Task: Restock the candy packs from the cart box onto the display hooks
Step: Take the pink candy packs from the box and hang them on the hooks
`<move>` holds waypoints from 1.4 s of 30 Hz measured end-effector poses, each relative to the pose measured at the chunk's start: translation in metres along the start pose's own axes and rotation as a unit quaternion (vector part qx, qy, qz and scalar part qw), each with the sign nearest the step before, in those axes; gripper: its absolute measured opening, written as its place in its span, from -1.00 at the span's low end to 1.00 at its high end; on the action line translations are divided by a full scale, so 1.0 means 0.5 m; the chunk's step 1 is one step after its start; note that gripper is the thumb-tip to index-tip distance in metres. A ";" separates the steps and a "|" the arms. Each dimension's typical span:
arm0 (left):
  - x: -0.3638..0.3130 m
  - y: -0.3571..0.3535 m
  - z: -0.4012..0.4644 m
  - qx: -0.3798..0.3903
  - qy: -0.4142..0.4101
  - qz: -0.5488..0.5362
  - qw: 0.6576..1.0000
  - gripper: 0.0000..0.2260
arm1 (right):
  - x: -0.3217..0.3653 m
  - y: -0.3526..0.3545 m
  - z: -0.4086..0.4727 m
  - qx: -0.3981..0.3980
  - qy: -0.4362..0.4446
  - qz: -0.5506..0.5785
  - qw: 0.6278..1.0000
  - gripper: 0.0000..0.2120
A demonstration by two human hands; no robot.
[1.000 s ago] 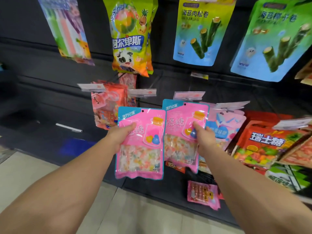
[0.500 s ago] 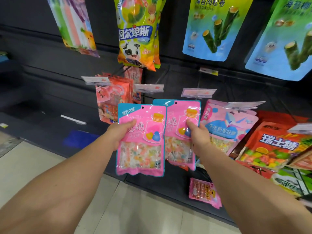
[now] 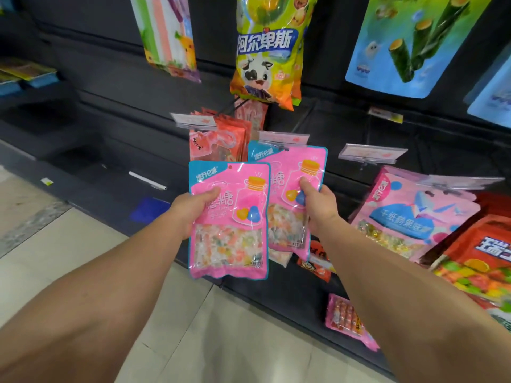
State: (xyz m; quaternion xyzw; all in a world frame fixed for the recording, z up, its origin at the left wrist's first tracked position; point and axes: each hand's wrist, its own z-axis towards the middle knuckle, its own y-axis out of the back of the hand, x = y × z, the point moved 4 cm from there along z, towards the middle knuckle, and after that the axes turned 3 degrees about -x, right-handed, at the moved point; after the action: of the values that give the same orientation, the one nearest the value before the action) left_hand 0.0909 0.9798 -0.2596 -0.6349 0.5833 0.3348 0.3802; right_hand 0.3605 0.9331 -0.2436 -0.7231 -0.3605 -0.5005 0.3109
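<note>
My left hand (image 3: 190,210) grips a pink candy pack (image 3: 229,239) with a blue top corner and a clear window of mixed sweets, held upright in front of the dark display wall. My right hand (image 3: 318,205) grips a second, matching pink candy pack (image 3: 287,167), tilted slightly, its top just under a hook with a price tag (image 3: 283,138). The right pack sits partly behind the left one. I cannot tell whether its hang hole is on the hook. The cart box is out of view.
Red-orange packs (image 3: 218,142) hang to the left of the hook. Pink paper-crane candy packs (image 3: 414,214) and red packs (image 3: 475,258) hang to the right. A yellow-green bag (image 3: 268,51) and blue seaweed-roll bags (image 3: 409,42) hang above. A small pink pack (image 3: 345,316) lies on the base shelf.
Both hands moved left and slightly up with their packs. The right pack's top went from below the hook to its right to right under the middle hook's price tag.
</note>
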 end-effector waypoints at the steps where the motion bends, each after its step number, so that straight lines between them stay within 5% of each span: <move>1: 0.001 0.002 0.002 0.002 0.001 0.001 1.000 -0.76 | -0.001 -0.002 0.004 -0.004 -0.003 -0.002 1.000 -0.84; 18: 0.024 0.016 0.034 0.002 0.014 0.024 1.000 -0.65 | -0.020 -0.017 0.054 -0.055 -0.005 -0.089 0.995 -0.80; 25: 0.022 0.002 0.041 0.007 0.012 0.038 0.999 -0.70 | -0.015 -0.006 0.073 -0.118 -0.062 -0.202 0.970 -0.29; 28: 0.022 -0.013 0.047 0.015 0.010 0.032 0.999 -0.67 | -0.027 -0.009 0.051 -0.064 -0.093 -0.203 0.973 -0.43; 33: 0.021 -0.056 0.053 0.021 0.010 0.034 0.999 -0.68 | -0.042 -0.044 0.001 0.177 -0.086 -0.147 0.969 -0.69; 37: 0.008 -0.107 0.060 0.028 0.001 0.040 0.999 -0.61 | -0.031 -0.036 0.013 0.095 -0.010 -0.147 0.985 -0.96; 42: -0.030 -0.162 0.071 0.036 -0.027 0.085 0.995 -0.50 | 0.004 -0.007 0.028 0.046 0.035 -0.117 0.991 -0.93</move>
State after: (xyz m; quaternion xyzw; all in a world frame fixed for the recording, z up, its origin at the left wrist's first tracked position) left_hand 0.1709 1.0204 -0.2561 -0.5597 0.6362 0.3620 0.3885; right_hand 0.3649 0.9468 -0.2459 -0.6431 -0.4536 -0.5416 0.2956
